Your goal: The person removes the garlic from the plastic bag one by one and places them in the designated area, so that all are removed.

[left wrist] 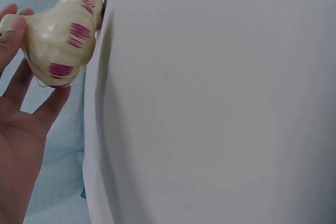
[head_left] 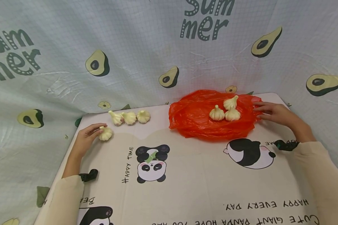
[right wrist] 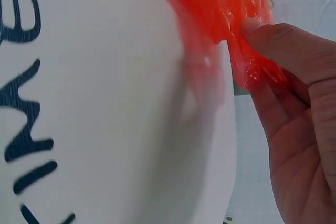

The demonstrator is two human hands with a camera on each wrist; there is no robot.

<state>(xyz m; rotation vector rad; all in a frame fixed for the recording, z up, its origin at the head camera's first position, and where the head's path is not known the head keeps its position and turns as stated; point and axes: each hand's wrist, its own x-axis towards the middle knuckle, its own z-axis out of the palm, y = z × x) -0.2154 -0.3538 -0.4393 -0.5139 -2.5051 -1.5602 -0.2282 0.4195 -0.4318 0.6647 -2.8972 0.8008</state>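
Note:
My left hand (head_left: 85,140) pinches a pale garlic bulb (head_left: 106,134) by its stem at the table's left side. In the left wrist view, purple streaks mark that garlic bulb (left wrist: 62,43), and the thumb and fingers sit at its neck and underside. Over on the right, my right hand (head_left: 279,114) grips the edge of a thin red plastic bag (head_left: 195,120). The right wrist view has the bag's crumpled edge (right wrist: 244,51) between thumb and fingers. Three more garlic bulbs (head_left: 216,113) lie clustered on the bag's right half.
Three garlic bulbs (head_left: 129,118) stand in a row along the back left edge. The table (head_left: 197,175) wears a cream cloth printed with pandas and lettering. A curtain (head_left: 135,47) with avocado prints hangs behind and at both sides.

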